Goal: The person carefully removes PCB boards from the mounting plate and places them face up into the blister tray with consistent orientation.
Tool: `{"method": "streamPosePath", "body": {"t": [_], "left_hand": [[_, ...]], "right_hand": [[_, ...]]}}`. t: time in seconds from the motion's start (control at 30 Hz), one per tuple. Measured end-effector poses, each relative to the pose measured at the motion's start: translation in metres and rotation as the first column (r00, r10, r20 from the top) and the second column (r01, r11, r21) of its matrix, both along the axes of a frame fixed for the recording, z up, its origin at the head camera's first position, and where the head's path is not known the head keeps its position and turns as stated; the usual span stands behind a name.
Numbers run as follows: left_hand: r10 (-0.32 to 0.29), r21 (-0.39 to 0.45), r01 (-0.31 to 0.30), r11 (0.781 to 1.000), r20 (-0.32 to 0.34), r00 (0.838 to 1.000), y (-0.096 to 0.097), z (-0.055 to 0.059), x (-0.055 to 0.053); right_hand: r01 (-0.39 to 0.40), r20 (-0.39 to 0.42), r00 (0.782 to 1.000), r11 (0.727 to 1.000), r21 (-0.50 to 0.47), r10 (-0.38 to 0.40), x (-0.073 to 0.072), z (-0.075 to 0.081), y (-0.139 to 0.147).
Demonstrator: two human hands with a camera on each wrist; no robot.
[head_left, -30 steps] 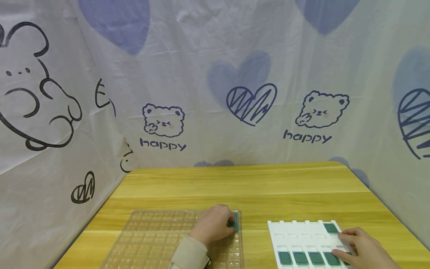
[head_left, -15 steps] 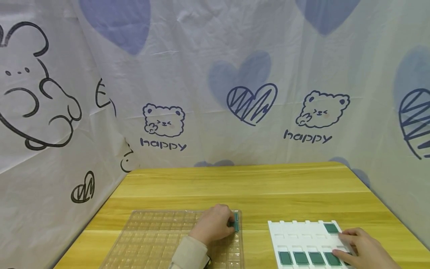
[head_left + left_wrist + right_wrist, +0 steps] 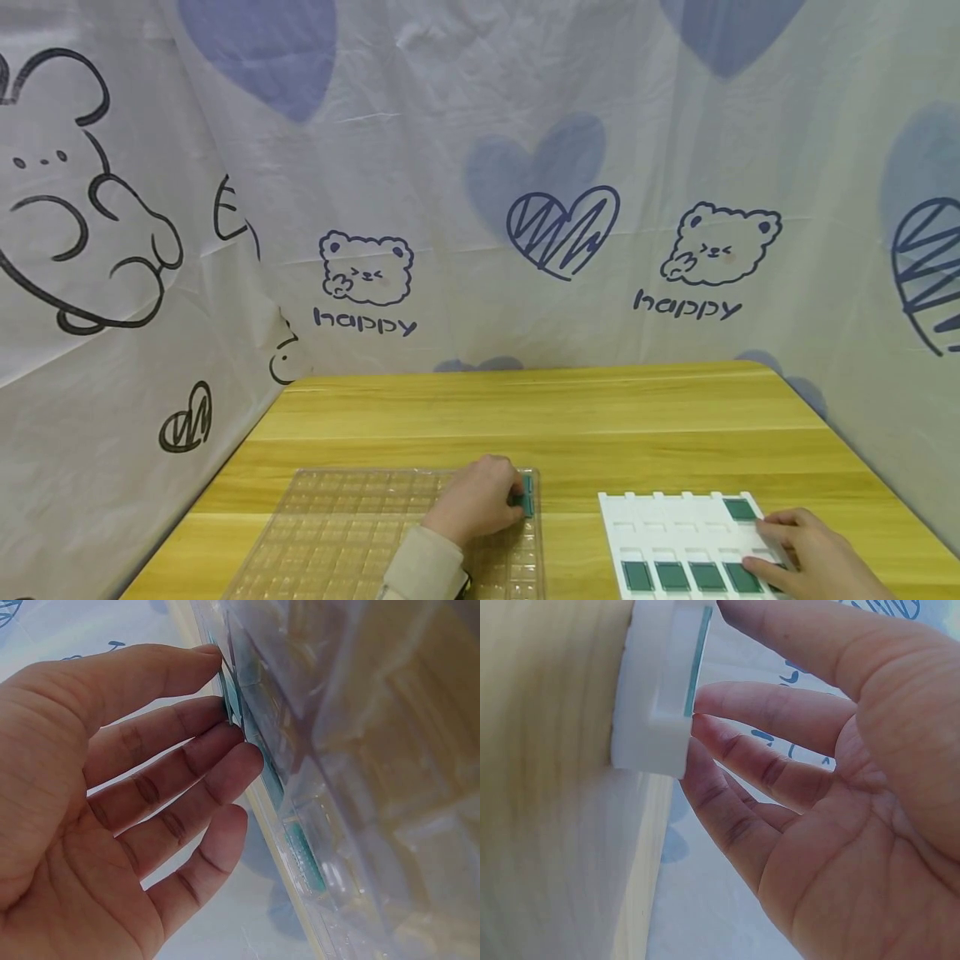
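Note:
My left hand [image 3: 480, 504] is at the right side of a clear plastic tray [image 3: 337, 533] with many small pockets. Thumb and fingertips pinch a thin green square piece [image 3: 228, 697] at the tray. More green pieces [image 3: 528, 495] sit in the tray's right column, beside the fingertips. My right hand [image 3: 813, 554] rests its fingertips on the right side of a white rack [image 3: 660, 523], thumb and fingers spread and fairly straight. The rack holds a row of green squares [image 3: 671, 575] along its near side and one green square [image 3: 739, 509] at its far right corner.
Both trays lie on a yellow wood-grain table [image 3: 525, 425], with a strip of bare wood between them. A white cloth [image 3: 450, 167] printed with hearts and bears hangs behind the table and at its sides. The left forearm covers part of the clear tray.

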State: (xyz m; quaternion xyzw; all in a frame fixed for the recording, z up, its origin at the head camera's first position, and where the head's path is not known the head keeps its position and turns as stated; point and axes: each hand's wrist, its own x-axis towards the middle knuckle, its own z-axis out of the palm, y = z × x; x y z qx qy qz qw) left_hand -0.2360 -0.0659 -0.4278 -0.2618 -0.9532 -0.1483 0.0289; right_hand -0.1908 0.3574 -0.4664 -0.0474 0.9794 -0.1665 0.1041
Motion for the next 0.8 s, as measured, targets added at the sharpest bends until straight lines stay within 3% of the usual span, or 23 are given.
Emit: {"method": "streamPosePath", "body": {"t": [0.63, 0.8], "left_hand": [[-0.004, 0.004, 0.004, 1.0, 0.011, 1.0, 0.0002, -0.0001, -0.0001], [-0.009, 0.013, 0.008, 1.0, 0.016, 1.0, -0.0002, 0.0007, 0.0003]], "right_hand": [[-0.006, -0.015, 1.0, 1.0, -0.008, 0.006, 0.0002, -0.0014, 0.0007], [-0.008, -0.02, 1.0, 1.0, -0.01, 0.008, 0.0044, 0.0052, -0.0033]]}}
